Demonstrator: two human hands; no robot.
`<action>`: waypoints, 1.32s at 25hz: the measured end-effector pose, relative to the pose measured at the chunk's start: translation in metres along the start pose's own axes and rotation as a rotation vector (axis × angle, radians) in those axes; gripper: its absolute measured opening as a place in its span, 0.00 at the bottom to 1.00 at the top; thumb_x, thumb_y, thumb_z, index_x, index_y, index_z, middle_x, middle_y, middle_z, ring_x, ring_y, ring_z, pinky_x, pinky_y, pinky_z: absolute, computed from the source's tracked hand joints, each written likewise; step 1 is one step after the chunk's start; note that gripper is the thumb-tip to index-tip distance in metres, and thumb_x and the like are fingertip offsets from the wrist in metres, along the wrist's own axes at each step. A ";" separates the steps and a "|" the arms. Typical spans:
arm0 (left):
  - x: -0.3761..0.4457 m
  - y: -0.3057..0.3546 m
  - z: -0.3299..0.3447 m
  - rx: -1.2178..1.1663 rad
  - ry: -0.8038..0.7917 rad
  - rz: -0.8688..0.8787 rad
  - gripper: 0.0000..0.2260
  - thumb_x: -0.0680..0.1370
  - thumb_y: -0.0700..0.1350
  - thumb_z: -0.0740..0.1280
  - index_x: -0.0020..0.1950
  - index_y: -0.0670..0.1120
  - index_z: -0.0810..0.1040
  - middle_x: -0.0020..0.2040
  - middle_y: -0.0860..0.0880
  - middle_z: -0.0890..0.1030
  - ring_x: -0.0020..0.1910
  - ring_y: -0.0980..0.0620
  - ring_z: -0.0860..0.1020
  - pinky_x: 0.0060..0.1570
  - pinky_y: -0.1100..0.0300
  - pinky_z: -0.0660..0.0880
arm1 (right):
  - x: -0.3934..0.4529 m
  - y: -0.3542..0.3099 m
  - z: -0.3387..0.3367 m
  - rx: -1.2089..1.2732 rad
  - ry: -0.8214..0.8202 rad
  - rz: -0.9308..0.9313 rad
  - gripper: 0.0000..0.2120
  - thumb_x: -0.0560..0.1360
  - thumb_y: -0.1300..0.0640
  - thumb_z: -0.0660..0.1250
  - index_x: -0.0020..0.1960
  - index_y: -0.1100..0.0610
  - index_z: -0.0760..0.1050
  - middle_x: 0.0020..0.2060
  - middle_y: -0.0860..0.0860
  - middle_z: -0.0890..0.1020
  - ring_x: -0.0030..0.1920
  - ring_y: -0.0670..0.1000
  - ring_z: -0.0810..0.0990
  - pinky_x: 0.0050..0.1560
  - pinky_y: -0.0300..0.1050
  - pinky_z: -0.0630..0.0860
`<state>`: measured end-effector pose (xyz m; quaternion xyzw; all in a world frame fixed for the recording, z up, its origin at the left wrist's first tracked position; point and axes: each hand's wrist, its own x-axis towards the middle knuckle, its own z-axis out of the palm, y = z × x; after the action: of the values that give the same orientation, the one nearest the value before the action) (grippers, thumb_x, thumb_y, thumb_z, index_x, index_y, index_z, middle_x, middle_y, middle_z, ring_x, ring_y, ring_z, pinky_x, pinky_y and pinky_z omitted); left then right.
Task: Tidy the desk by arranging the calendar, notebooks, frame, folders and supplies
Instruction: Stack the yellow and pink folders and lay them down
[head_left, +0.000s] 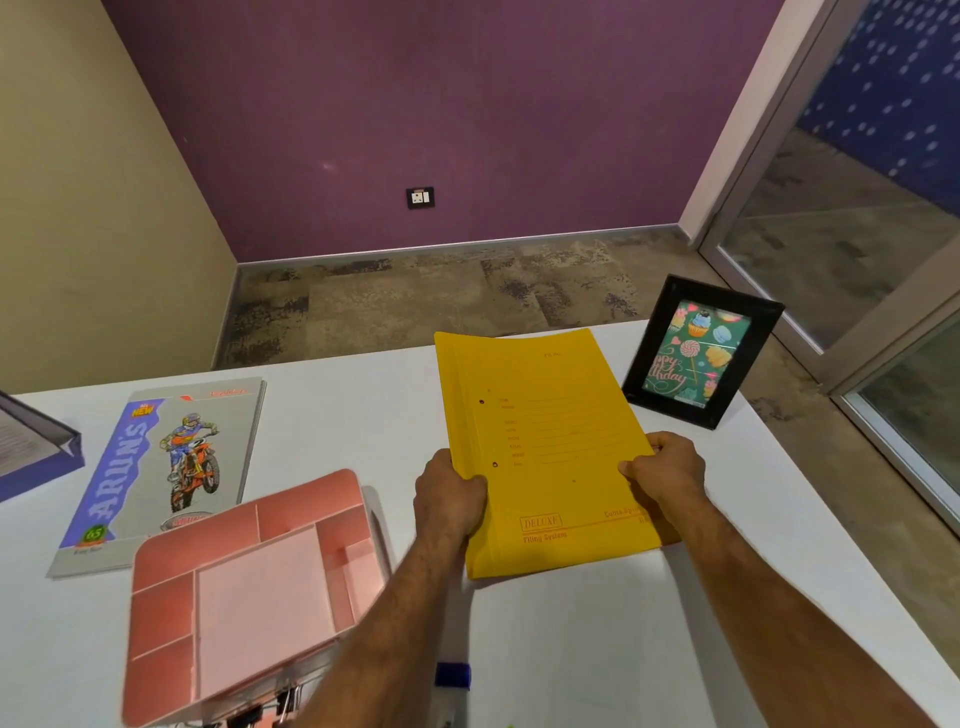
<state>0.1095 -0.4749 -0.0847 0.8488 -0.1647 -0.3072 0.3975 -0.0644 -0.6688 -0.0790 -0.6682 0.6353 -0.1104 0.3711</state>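
Observation:
A yellow folder (540, 426) is held over the white desk (597, 649), its far end raised. My left hand (449, 493) grips its left edge and my right hand (667, 467) grips its right edge. A black picture frame (701, 353) with a birthday card stands upright at the desk's far right corner. A grey notebook (171, 467) with a motorbike rider on its cover lies flat at the left. A pink compartment tray (249, 587) sits tilted in front of that notebook, partly over it.
A blue-edged open book or calendar (31, 452) lies at the far left edge. A marker with a blue band (452, 675) lies under my left forearm. Black binder clips (283, 701) show below the tray. The desk's right edge borders a glass door.

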 end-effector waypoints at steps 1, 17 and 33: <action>0.001 0.000 0.002 -0.006 0.004 0.005 0.16 0.76 0.47 0.67 0.64 0.48 0.73 0.59 0.45 0.79 0.54 0.43 0.78 0.53 0.48 0.76 | 0.000 0.000 0.001 -0.007 0.012 -0.009 0.16 0.70 0.59 0.75 0.56 0.58 0.78 0.53 0.59 0.82 0.47 0.56 0.77 0.52 0.51 0.75; -0.036 0.004 -0.011 0.659 0.075 0.442 0.33 0.78 0.64 0.58 0.76 0.48 0.56 0.70 0.46 0.68 0.64 0.45 0.70 0.59 0.48 0.74 | -0.044 0.000 0.003 -0.337 0.207 -0.209 0.26 0.77 0.45 0.65 0.69 0.57 0.68 0.65 0.59 0.73 0.64 0.62 0.69 0.62 0.60 0.68; -0.163 -0.038 -0.139 0.613 0.300 0.562 0.29 0.78 0.63 0.58 0.74 0.49 0.63 0.71 0.49 0.70 0.68 0.48 0.66 0.68 0.52 0.64 | -0.217 0.008 0.033 -0.221 0.155 -0.525 0.27 0.76 0.50 0.67 0.71 0.62 0.68 0.68 0.61 0.73 0.68 0.61 0.70 0.66 0.57 0.70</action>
<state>0.0782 -0.2855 0.0189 0.8849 -0.4132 0.0026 0.2149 -0.0871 -0.4540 -0.0370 -0.8357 0.4753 -0.1835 0.2050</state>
